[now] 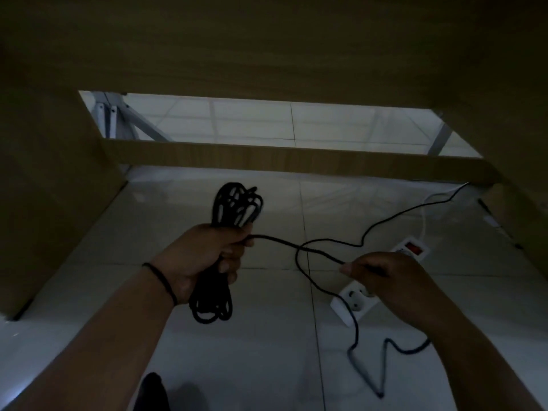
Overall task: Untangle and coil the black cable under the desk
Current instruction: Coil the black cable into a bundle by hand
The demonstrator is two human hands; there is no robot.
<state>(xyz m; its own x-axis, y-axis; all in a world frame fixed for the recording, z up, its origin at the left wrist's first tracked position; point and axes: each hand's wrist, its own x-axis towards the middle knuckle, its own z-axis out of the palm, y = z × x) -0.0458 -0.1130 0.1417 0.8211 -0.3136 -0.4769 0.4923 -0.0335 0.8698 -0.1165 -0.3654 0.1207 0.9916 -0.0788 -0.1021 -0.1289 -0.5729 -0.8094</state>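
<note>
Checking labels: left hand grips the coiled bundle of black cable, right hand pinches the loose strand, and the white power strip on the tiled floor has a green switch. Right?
One error: the white plastic power strip has a red switch, not green, as the head view shows. The rest stands: the left hand grips the coiled bundle of thin black cable, and the right hand pinches the loose strand above the pale tiled floor.

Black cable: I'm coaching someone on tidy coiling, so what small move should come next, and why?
Probably bring the right hand across to lay another loop into the coil that the left hand grips. The right fingers already pinch the strand leading from the coil, and loose black cable lies on the floor by the power strip.
</note>
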